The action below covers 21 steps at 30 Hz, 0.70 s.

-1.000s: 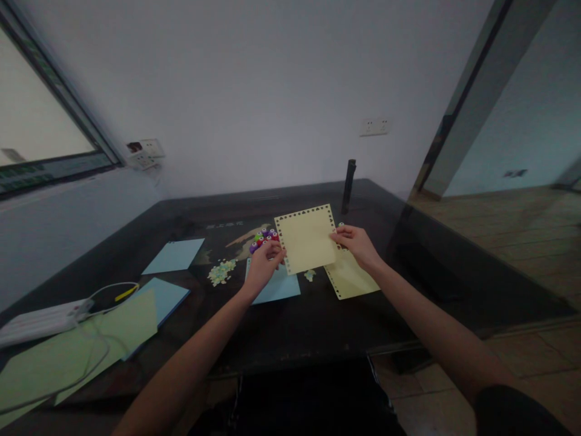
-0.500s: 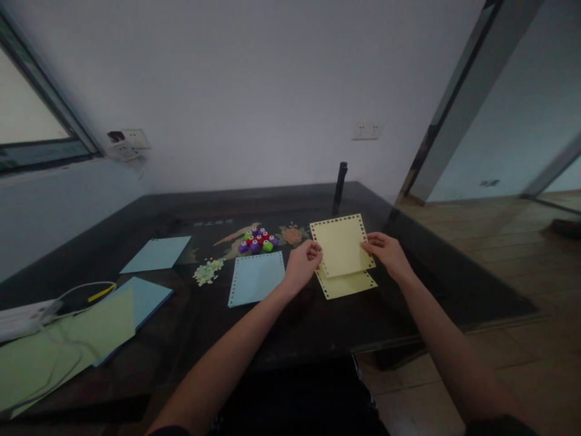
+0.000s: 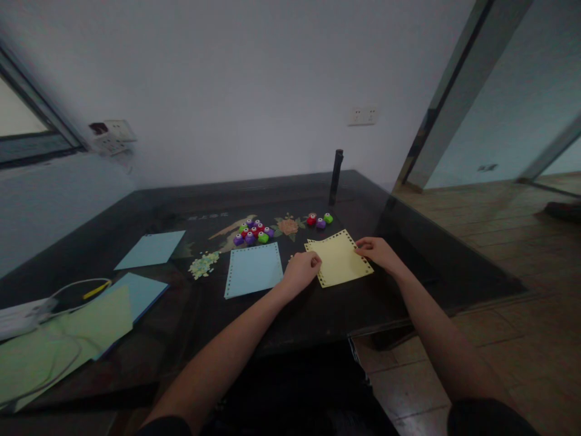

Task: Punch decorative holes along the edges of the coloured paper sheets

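Table [image 3: 385, 212] bearing blue paper [image 3: 255, 268], yellow paper [image 3: 339, 257] between hands [image 3: 302, 270] [image 3: 380, 253].

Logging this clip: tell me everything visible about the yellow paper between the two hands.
The yellow paper is pale and thin-looking, plain in the middle, with small dark holes along several edges. A second edge at its upper left suggests more than one sheet. It lies roughly flat on the dark table, slightly askew, right of a blue sheet. The right hand has fingertips at its right edge; the left hand overlaps its left edge, grip unclear.
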Tool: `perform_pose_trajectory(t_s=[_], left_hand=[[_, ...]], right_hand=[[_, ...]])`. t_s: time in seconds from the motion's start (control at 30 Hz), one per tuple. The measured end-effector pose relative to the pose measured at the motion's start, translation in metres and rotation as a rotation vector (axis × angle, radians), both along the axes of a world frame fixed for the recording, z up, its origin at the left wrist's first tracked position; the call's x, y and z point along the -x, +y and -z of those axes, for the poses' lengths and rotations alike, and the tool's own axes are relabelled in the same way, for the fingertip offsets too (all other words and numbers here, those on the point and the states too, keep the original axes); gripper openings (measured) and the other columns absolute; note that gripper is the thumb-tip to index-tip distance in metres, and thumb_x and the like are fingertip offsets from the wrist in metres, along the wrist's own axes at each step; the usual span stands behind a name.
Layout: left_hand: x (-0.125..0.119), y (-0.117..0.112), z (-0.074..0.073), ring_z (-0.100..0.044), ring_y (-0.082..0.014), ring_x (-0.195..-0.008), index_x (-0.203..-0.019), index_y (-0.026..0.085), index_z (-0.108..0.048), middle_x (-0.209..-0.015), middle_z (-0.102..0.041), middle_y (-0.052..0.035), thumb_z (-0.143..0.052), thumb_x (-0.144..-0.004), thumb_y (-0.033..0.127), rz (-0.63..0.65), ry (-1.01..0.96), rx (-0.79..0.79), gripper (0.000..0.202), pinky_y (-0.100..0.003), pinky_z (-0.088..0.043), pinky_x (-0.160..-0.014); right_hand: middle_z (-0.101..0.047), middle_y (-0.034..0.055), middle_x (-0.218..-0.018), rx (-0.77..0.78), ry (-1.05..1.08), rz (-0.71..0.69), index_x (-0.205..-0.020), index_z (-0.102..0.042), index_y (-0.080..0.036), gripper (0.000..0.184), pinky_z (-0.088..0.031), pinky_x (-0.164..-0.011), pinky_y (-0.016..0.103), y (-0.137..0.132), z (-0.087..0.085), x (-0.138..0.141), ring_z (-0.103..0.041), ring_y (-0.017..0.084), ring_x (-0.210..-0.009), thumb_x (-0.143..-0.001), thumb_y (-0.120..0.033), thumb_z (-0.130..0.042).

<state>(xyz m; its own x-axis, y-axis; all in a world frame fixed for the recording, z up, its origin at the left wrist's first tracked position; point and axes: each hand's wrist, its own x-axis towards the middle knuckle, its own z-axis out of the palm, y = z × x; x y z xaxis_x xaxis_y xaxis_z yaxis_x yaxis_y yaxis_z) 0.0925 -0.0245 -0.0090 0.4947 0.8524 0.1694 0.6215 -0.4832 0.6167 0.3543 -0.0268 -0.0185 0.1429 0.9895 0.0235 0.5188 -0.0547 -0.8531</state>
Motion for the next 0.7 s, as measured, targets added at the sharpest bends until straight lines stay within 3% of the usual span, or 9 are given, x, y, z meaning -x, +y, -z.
perform_pose_trajectory(t_s=[0.3, 0.7], left_hand=[[0.001, -0.004, -0.002, -0.065, -0.0180, -0.078, -0.090, 0.021, -0.068, -0.082, -0.072, -0.0038, -0.053, -0.079, 0.019, -0.009, 0.109, -0.030, 0.019, -0.025, -0.047, -0.069], [0.002, -0.011, -0.008, -0.064, -0.0224, -0.085, -0.103, 0.023, -0.064, -0.092, -0.070, -0.0079, -0.052, -0.081, 0.023, -0.032, 0.256, -0.038, 0.026, -0.030, -0.047, -0.075]], right_hand=[[-0.062, -0.0001, -0.054, -0.004, -0.084, -0.035, -0.090, -0.066, -0.012, 0.028, -0.042, -0.049, 0.025, 0.002, 0.003, -0.001, -0.055, 0.013, -0.048, -0.064, -0.021, -0.068], [-0.064, 0.0006, -0.058, -0.007, -0.165, -0.017, -0.090, -0.066, -0.015, 0.027, -0.042, -0.054, 0.026, -0.002, -0.002, 0.004, -0.058, 0.015, -0.053, -0.064, -0.023, -0.068]])
